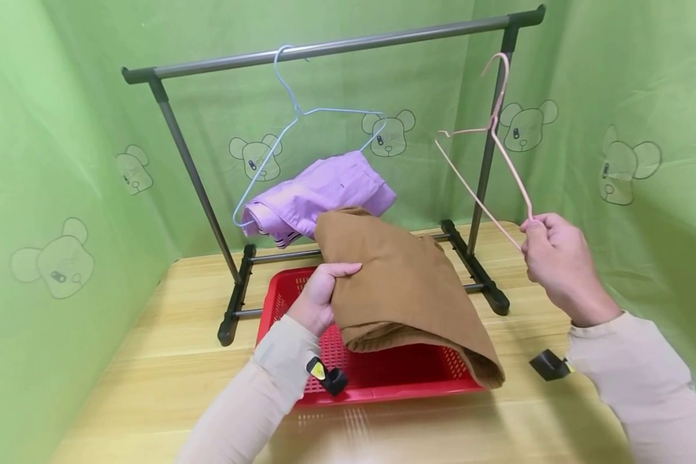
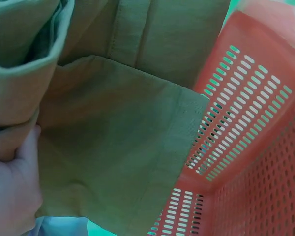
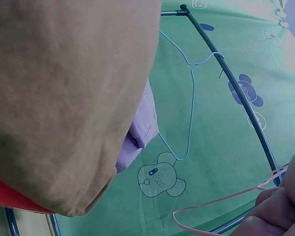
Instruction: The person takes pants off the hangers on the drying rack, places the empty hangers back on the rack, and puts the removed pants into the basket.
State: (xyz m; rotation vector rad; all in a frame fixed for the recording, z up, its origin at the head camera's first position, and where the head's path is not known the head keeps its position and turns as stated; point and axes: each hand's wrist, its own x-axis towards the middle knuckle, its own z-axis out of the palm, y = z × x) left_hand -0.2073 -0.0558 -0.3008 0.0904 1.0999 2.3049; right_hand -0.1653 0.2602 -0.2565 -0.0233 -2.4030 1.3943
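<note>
A folded brown garment [image 1: 406,277] hangs from my left hand [image 1: 319,296], which grips its left edge with the thumb on top. In the left wrist view, the thumb of that hand [image 2: 14,187] lies against a fold, and a stitched hem shows. At the right, my right hand [image 1: 559,261] holds a pink hanger [image 1: 513,167] by a lower corner, its hook pointing up. The hanger stands apart from the brown garment, in front of the rack's right post. Behind the garment, a purple garment [image 1: 325,193] drapes over the lower bar of a blue hanger [image 1: 287,132].
The blue hanger hooks over the top rail [image 1: 371,42] of a grey metal rack with black feet [image 1: 481,277]. Below the brown garment sits a red perforated basket [image 1: 383,394] on a wooden tabletop [image 1: 168,361]. Green curtains [image 1: 64,161] with bear faces surround the table.
</note>
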